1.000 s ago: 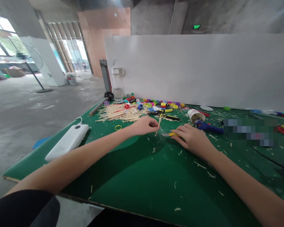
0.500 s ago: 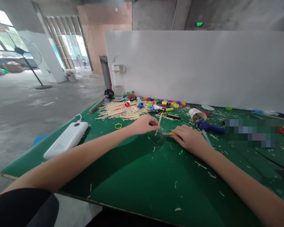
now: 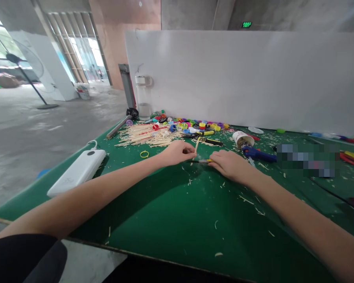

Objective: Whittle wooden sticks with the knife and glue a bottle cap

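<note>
1. Left hand [image 3: 177,153] pinching a thin wooden stick [image 3: 196,147], tilted, over green counter [image 3: 171,224].
2. Right hand [image 3: 228,165] grasping yellow-handled knife [image 3: 209,160], blade toward stick's lower end; contact unclear.
3. Stick pile [image 3: 143,134] beyond left hand; pale shavings [image 3: 246,200] scattered around.

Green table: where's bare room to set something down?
Biggest: table between left forearm and right forearm, toward the front edge, only scattered shavings. Smaller: between white box and yellow ring. Crowded: the back, with sticks and colored caps, and beyond the right hand, around the cup and blue tool.
</note>
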Tool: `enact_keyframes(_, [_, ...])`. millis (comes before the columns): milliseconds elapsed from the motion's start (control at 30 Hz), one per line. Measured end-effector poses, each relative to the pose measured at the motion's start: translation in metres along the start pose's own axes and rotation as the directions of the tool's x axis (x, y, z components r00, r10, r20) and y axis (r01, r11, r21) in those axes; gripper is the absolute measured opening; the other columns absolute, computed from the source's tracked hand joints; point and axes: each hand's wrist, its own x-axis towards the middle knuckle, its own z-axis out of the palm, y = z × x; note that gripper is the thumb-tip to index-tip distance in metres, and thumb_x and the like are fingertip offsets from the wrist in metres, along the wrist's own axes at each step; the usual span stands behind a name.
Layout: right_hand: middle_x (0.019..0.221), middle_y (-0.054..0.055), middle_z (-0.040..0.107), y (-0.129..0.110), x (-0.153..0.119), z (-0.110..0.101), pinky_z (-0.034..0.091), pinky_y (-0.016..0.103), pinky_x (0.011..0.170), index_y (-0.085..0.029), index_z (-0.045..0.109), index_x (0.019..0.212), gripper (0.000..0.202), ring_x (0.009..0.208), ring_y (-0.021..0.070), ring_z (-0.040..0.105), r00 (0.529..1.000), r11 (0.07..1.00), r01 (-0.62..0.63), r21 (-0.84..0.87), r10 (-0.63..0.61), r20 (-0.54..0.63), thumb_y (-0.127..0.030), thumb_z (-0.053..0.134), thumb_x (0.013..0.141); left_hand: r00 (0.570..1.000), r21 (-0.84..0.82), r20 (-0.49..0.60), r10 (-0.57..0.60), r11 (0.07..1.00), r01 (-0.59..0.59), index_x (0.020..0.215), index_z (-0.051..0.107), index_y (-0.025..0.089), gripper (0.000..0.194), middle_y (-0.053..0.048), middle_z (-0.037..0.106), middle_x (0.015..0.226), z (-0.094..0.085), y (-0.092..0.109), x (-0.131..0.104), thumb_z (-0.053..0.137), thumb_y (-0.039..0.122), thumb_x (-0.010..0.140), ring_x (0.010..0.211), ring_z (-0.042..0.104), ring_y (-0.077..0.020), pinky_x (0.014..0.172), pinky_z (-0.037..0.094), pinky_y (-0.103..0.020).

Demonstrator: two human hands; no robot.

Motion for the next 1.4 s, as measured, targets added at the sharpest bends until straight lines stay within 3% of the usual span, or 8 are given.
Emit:
enact_keyframes(667, [0.083, 0.006, 0.063, -0.002, 0.008, -0.004, 0.029, 0.032, 0.054, -0.021, 0.053, 0.085, 0.023, 0.073, 0.0198, 0.056, 0.993, 0.999, -0.038, -0.035, 0.042, 0.107, -0.034, 0.037, 0.096, 0.998, 0.062, -0.052, 0.032, 0.998, -0.028, 0.071, 0.066, 0.018, 0.02, -0.001, 0.062, 0.062, 0.012, 0.0, 0.003, 0.052, 0.027, 0.081, 0.051, 0.047, -0.0096, 0.055, 0.034, -0.026])
enact_keyframes(900, [0.086, 0.007, 0.062, 0.004, 0.015, -0.003, 0.033, 0.031, 0.057, -0.02, 0.056, 0.085, 0.026, 0.074, 0.019, 0.054, 0.988, 0.996, 0.044, 0.081, -0.056, 0.146, -0.034, 0.037, 0.095, 0.999, 0.099, 0.007, 0.035, 0.994, -0.036, 0.082, 0.068, 0.016, 0.019, -0.001, 0.065, 0.067, 0.01, 0.004, 0.003, 0.052, 0.028, 0.081, 0.056, 0.051, -0.0097, 0.059, 0.036, -0.025])
enact_keyframes(1033, [0.086, 0.008, 0.061, 0.001, 0.01, 0.002, 0.038, 0.032, 0.065, -0.018, 0.058, 0.086, 0.033, 0.074, 0.0198, 0.053, 0.994, 0.995, 0.088, 0.038, -0.09, 0.063, -0.036, 0.033, 0.096, 1.0, 0.079, 0.007, -0.006, 0.997, 0.005, 0.081, 0.066, 0.016, 0.02, -0.002, 0.066, 0.069, 0.006, 0.0, 0.004, 0.052, 0.03, 0.082, 0.058, 0.053, -0.01, 0.059, 0.038, -0.024])
enact_keyframes(1133, [0.089, 0.011, 0.062, -0.011, -0.002, 0.002, 0.04, 0.036, 0.071, -0.017, 0.06, 0.091, 0.038, 0.08, 0.0227, 0.053, 0.999, 0.999, 0.048, 0.008, -0.047, -0.01, -0.038, 0.03, 0.097, 1.0, 0.061, 0.015, -0.01, 0.998, 0.009, 0.082, 0.066, 0.016, 0.019, -0.002, 0.067, 0.071, 0.004, 0.001, 0.003, 0.053, 0.03, 0.082, 0.059, 0.054, -0.0099, 0.06, 0.039, -0.024])
enact_keyframes(1233, [0.109, 0.011, 0.061, -0.014, -0.016, -0.004, 0.042, 0.038, 0.082, -0.019, 0.055, 0.113, 0.038, 0.099, 0.0247, 0.054, 0.997, 0.984, -0.019, 0.179, 0.031, -0.067, -0.043, 0.033, 0.095, 1.0, 0.051, 0.01, -0.015, 0.999, 0.015, 0.082, 0.066, 0.015, 0.019, -0.003, 0.067, 0.072, 0.003, 0.003, 0.0, 0.053, 0.029, 0.082, 0.06, 0.055, -0.0099, 0.061, 0.04, -0.024])
enact_keyframes(1300, [0.123, 0.012, 0.057, 0.001, -0.026, -0.008, 0.042, 0.038, 0.088, -0.02, 0.048, 0.125, 0.039, 0.112, 0.025, 0.051, 0.984, 0.956, -0.134, 0.263, 0.161, -0.082, -0.04, 0.032, 0.095, 1.0, 0.036, 0.008, -0.018, 0.999, 0.017, 0.082, 0.066, 0.015, 0.019, -0.003, 0.067, 0.072, 0.002, 0.004, -0.002, 0.053, 0.029, 0.082, 0.061, 0.055, -0.0099, 0.061, 0.04, -0.024])
enact_keyframes(1400, [0.126, 0.018, 0.054, 0.053, -0.046, -0.006, 0.036, 0.045, 0.095, -0.014, 0.047, 0.127, 0.042, 0.117, 0.0304, 0.048, 0.925, 0.928, -0.333, 0.167, 0.356, -0.131, -0.034, 0.036, 0.092, 1.0, 0.022, 0.009, -0.016, 1.0, 0.016, 0.083, 0.066, 0.016, 0.018, -0.003, 0.068, 0.073, 0.001, 0.004, -0.003, 0.054, 0.029, 0.082, 0.061, 0.056, -0.01, 0.062, 0.041, -0.024])
